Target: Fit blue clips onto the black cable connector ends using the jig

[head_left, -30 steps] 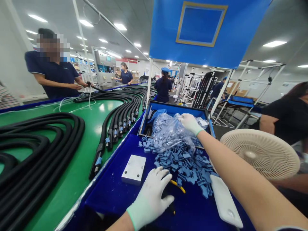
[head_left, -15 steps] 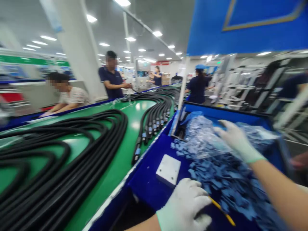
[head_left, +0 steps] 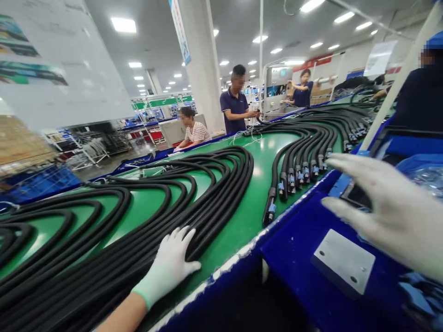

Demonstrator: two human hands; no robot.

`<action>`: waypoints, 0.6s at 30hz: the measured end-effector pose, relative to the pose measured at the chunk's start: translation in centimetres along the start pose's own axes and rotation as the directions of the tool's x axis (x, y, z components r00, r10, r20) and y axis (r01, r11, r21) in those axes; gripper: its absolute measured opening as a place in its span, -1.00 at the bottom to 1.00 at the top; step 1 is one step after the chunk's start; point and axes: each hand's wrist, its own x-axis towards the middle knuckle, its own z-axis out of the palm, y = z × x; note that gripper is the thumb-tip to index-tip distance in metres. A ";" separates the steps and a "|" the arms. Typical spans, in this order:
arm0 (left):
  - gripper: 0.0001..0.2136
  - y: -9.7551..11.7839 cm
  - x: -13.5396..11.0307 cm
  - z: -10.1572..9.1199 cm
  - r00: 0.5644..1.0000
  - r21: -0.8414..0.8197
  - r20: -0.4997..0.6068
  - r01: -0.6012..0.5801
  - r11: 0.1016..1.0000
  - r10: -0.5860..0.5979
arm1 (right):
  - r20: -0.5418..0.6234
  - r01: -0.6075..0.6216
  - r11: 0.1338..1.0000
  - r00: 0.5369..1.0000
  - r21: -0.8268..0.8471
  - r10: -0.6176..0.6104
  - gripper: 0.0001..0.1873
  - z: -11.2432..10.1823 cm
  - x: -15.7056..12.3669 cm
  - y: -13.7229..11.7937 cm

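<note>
My left hand (head_left: 168,265), in a white glove with a green cuff, lies palm down with fingers spread on a bundle of thick black cables (head_left: 138,240) and holds nothing. The cables curve across a green conveyor belt (head_left: 242,226). Farther along, a row of cable ends with black and blue connectors (head_left: 294,180) lies side by side. My right hand (head_left: 391,216), also gloved, hangs large at the right edge, fingers apart, above a drilled metal plate (head_left: 344,260) on the blue bench (head_left: 287,249). It holds nothing.
A blue bin (head_left: 415,159) with a clear plastic bag (head_left: 429,180) sits at the right, and blue clips (head_left: 418,299) lie at the lower right corner. Co-workers stand beyond the belt (head_left: 235,101), and one sits at its far side (head_left: 192,129). A white pillar (head_left: 202,69) rises behind.
The view has swung left. My left hand has moved from the bench onto the black cables. My right hand has come off the plastic bag and moved toward the bench's near side.
</note>
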 end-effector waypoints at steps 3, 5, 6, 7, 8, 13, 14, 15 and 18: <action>-0.22 -2.8 -0.4 0.9 0.999 0.069 0.049 -0.027 0.997 0.024 | 0.070 0.137 0.990 0.988 0.013 -0.138 -0.29 3.4 -0.9 -3.7; -0.31 -3.0 0.4 1.7 0.999 0.102 0.044 -0.009 0.995 0.005 | 0.136 0.206 0.978 0.968 0.037 -0.209 -0.28 5.5 -0.5 -5.0; -0.34 -2.9 1.1 2.1 0.998 0.125 0.050 0.017 0.992 -0.023 | 0.166 0.230 0.972 0.958 0.038 -0.233 -0.27 6.2 0.2 -5.2; -0.35 -2.9 2.0 2.5 0.997 0.150 0.058 0.047 0.987 -0.057 | 0.192 0.240 0.971 0.952 0.023 -0.239 -0.27 6.8 1.3 -5.2; -0.34 -3.0 3.1 2.9 0.994 0.176 0.067 0.075 0.982 -0.088 | 0.205 0.231 0.973 0.953 -0.006 -0.225 -0.29 7.1 2.5 -5.1; -0.33 -4.8 9.0 3.8 0.982 0.234 0.053 0.166 0.958 -0.183 | 0.205 0.089 0.992 0.976 -0.088 -0.069 -0.38 7.1 5.2 -5.4; -0.33 -5.0 9.7 3.6 0.979 0.229 0.053 0.180 0.957 -0.197 | 0.238 0.076 0.996 0.969 -0.050 -0.062 -0.40 7.2 4.3 -5.9; -0.33 -5.1 10.2 3.4 0.977 0.222 0.053 0.191 0.956 -0.207 | 0.284 0.060 0.998 0.957 0.004 -0.059 -0.42 7.3 3.0 -6.5; -0.34 -4.6 9.4 2.9 0.984 0.186 0.042 0.163 0.969 -0.174 | 0.434 -0.046 0.996 0.901 0.078 0.007 -0.35 7.3 -1.4 -7.8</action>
